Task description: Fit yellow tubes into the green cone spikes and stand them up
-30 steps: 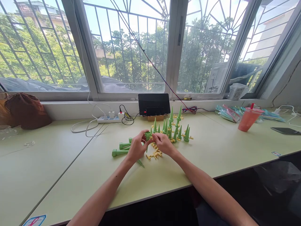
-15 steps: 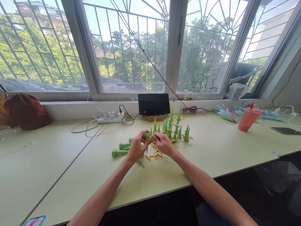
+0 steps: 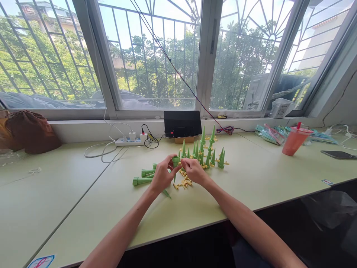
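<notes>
Our left hand [image 3: 163,174] grips a green tapered plastic spike [image 3: 175,160], wide end up, mid-frame. Our right hand [image 3: 194,171] is bunched beside it; can't tell what it's holding. Small yellow plastic pieces [image 3: 186,182] lie just below.

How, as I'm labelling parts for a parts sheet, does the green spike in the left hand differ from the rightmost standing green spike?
The held spike points tip down, while the rightmost standing spike points tip up. The held spike is gripped by the left hand; the rightmost standing spike rests on its wide end on the table. Both are green and taper from a wider end.
</notes>
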`<state>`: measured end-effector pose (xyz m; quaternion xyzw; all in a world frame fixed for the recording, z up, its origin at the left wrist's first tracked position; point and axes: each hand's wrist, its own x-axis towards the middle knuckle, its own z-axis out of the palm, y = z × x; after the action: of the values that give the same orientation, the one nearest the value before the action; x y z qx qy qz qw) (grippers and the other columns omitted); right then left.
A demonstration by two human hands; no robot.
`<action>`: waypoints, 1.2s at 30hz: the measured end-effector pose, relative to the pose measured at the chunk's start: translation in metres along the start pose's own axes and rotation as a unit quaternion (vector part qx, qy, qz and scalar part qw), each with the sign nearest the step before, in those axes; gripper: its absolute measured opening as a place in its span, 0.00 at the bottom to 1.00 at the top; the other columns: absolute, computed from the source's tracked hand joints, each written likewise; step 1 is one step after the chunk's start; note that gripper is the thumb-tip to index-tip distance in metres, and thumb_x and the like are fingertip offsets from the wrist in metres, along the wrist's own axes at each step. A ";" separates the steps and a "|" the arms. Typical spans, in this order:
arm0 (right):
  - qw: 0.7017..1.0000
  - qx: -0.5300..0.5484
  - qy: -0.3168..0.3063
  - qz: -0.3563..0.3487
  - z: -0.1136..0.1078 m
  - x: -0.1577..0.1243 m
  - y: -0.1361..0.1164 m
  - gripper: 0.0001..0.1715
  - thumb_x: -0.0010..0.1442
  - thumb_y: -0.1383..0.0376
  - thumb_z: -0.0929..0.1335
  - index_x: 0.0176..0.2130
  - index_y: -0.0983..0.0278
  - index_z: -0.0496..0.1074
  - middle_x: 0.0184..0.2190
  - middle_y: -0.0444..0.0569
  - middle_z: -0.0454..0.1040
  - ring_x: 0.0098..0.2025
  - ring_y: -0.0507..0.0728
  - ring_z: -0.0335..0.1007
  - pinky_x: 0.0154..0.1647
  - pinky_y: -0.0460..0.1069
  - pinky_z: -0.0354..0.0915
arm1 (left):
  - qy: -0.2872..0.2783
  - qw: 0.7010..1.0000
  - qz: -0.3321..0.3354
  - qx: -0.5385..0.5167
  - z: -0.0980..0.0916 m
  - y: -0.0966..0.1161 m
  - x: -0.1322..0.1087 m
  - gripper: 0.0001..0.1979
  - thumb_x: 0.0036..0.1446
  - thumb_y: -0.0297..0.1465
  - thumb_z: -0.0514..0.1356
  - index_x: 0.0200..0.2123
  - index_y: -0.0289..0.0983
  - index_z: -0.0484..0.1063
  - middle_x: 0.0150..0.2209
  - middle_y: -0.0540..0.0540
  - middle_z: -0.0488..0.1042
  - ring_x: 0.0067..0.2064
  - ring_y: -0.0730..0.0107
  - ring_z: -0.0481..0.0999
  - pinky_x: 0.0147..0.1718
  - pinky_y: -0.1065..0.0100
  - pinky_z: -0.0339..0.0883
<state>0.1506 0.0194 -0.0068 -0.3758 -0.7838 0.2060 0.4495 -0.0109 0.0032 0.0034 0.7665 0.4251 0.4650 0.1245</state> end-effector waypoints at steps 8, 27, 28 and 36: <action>1.000 0.005 -0.008 0.015 0.001 0.001 0.003 0.27 0.67 0.51 0.54 0.22 0.63 0.53 0.18 0.41 0.56 0.22 0.49 0.48 0.23 0.46 0.44 | 0.000 1.000 0.008 0.014 0.000 0.000 0.000 0.19 0.56 0.37 0.59 0.49 0.37 0.66 0.30 0.49 0.74 0.30 0.68 0.74 0.33 0.66 0.71; 0.993 0.091 -0.037 0.059 0.004 0.004 0.013 0.30 0.65 0.46 0.55 0.20 0.62 0.53 0.15 0.40 0.54 0.19 0.49 0.49 0.21 0.46 0.45 | 0.007 0.999 0.020 0.033 -0.002 0.005 -0.001 0.18 0.55 0.35 0.60 0.49 0.38 0.67 0.30 0.49 0.76 0.30 0.68 0.76 0.33 0.67 0.71; 0.993 0.097 -0.040 0.062 0.004 0.004 0.013 0.31 0.65 0.45 0.55 0.20 0.62 0.53 0.15 0.40 0.54 0.18 0.49 0.49 0.21 0.46 0.45 | 0.008 0.999 0.021 0.033 -0.002 0.005 0.000 0.18 0.55 0.35 0.60 0.49 0.39 0.67 0.31 0.49 0.76 0.30 0.68 0.75 0.33 0.67 0.71; 0.985 0.152 -0.020 0.076 0.008 0.005 0.014 0.31 0.63 0.42 0.56 0.21 0.62 0.56 0.14 0.40 0.55 0.17 0.48 0.50 0.19 0.46 0.48 | 0.012 1.000 0.009 0.004 -0.001 0.003 0.000 0.19 0.57 0.38 0.58 0.51 0.38 0.66 0.31 0.49 0.74 0.29 0.69 0.75 0.31 0.68 0.71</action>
<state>0.1479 0.0323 -0.0168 -0.3571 -0.7212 0.3642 0.4687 -0.0095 0.0014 0.0060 0.7652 0.4215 0.4735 0.1123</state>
